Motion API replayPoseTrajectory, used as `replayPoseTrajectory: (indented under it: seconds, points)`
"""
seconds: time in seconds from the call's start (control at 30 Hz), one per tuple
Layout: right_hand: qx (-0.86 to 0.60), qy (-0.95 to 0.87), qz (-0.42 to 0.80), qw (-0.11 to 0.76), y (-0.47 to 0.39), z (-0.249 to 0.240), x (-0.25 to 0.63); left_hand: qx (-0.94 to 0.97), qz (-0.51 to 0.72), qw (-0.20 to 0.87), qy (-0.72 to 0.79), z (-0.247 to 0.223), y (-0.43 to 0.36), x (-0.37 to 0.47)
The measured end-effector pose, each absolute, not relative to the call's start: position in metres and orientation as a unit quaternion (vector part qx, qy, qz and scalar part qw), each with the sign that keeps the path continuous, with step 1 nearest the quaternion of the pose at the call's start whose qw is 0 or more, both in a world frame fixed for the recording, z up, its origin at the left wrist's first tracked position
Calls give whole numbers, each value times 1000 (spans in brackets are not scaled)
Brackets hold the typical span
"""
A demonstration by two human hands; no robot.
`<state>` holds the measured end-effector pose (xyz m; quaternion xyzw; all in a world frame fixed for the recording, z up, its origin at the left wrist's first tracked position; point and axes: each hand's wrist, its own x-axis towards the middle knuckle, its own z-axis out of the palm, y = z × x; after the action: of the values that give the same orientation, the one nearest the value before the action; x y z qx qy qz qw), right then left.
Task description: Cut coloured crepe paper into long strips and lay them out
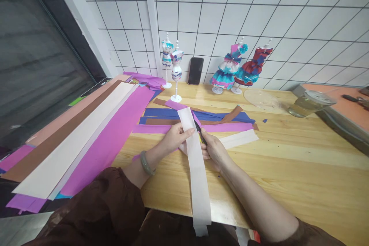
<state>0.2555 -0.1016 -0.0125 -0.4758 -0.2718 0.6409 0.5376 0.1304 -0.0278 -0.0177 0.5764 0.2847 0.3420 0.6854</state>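
Gripping a long white strip [197, 169] between thumb and fingers near its upper end, the left hand [175, 137] is at the center of the frame. The right hand [215, 149], just beside it, is closed around dark scissors [198, 127], whose blades lie along the strip's right edge; whether they are open cannot be told. The strip runs down past the front edge of the desk [288, 169] at bottom center.

Behind the hands, blue strips [161, 113], a magenta strip [239, 127] and brown pieces [233, 115] lie crossed on the desk, with another white strip [243, 139] right of the right hand. Long colored sheets [115, 127] overlap at the left. Toward the top center, two small mannequins [176, 71] stand near an upright phone [195, 71]; two dressed mannequins [227, 69] stand right of it. A cup [309, 103] sits at the right.
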Motion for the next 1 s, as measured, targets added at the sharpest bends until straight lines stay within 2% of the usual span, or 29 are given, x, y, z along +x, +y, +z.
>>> replayPoseTrajectory:
  seconds: [0.37, 1.0]
  points:
    - [-497, -278, 652, 501, -103, -9, 251, 451, 383, 753, 287, -15, -18, 125]
    - [-489, -281, 645, 516, -102, -13, 250, 479, 363, 740, 303, -14, -22, 127]
